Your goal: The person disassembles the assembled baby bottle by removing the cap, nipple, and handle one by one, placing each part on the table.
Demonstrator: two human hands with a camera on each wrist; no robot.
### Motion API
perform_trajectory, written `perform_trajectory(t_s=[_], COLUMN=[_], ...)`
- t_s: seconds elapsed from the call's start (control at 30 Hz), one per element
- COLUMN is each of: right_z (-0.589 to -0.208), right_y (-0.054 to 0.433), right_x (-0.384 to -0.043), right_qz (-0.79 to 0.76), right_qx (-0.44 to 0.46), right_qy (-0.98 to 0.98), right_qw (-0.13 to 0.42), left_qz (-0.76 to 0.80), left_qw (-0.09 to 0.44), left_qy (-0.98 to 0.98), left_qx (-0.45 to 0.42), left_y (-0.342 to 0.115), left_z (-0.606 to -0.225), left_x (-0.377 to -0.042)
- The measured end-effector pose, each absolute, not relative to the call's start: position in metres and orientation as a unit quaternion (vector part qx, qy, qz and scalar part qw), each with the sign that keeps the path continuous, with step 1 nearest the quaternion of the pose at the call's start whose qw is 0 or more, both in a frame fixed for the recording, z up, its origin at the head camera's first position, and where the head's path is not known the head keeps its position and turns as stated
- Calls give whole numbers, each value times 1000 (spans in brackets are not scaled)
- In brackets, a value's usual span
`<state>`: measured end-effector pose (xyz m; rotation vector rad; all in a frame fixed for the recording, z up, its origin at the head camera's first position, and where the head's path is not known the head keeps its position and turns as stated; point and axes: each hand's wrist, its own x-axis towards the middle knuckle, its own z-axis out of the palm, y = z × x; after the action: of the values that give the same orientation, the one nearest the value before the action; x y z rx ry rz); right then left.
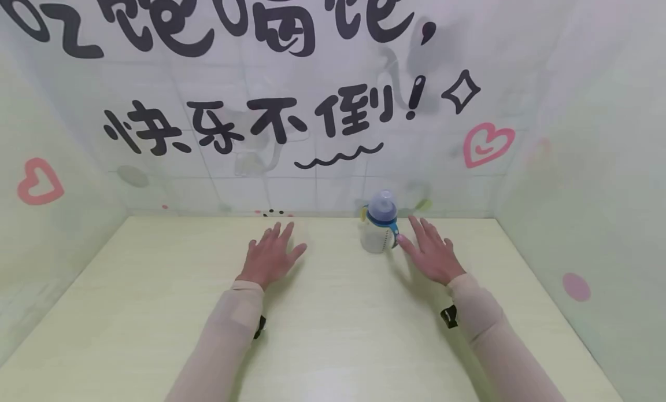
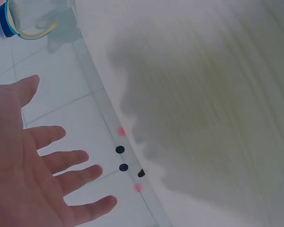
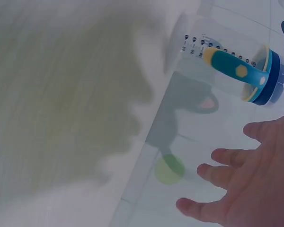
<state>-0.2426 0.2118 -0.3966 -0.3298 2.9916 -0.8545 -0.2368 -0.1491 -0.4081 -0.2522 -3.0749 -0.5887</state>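
Observation:
A baby bottle (image 1: pixel 376 238) with a pale lilac cap, a blue collar and two side handles stands upright toward the back of the table. In the right wrist view the bottle (image 3: pixel 213 52) shows a clear body with printed scale marks and a blue-and-yellow handle (image 3: pixel 234 66). Just right of it is my right hand (image 1: pixel 430 254), fingers spread, its thumb close by the handle; nothing is in its palm. My left hand (image 1: pixel 269 257) is farther left, over the table with fingers spread and holding nothing. The left wrist view catches only the collar and a yellow handle (image 2: pixel 38 34).
The pale wooden table (image 1: pixel 322 321) ends at a clear back panel (image 1: pixel 291 191) printed with large black characters and dots. Side panels rise at left and right, the right one (image 1: pixel 598 217) bearing a pink dot. Both forearms wear light sleeves with small dark devices beneath.

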Motion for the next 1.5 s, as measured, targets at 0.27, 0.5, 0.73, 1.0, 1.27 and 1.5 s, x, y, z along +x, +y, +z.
perform_trajectory(t_s=[0.27,0.5,0.73,1.0,1.27,1.5], right_z=[-390,-385,-388,-391,-395,-396], right_y=[203,189,179,177,170,167], right_x=[-260,-274,-283,-288,-281,-271], right_qz=[-397,-463,-497,-530,-523,-509], right_qx=[-122,-141,-162,-172,-168,-183], right_qy=[910,875,852,829,834,838], right_qw=[-12,-30,-40,-51,-56,-70], left_qz=[-196,-239,-282,-354,-407,-431], left_qw=[21,25,23,24,19,27], left_qy=[-973,-962,-951,-927,-907,-894], left_qx=[-117,-126,-127,-122,-108,-121], left_y=[-125,-105,-85,-66,-49,-37], left_z=[-404,-406,-412,-413,-419,-420], left_x=[-239,-236,-233,-233,-231,-232])
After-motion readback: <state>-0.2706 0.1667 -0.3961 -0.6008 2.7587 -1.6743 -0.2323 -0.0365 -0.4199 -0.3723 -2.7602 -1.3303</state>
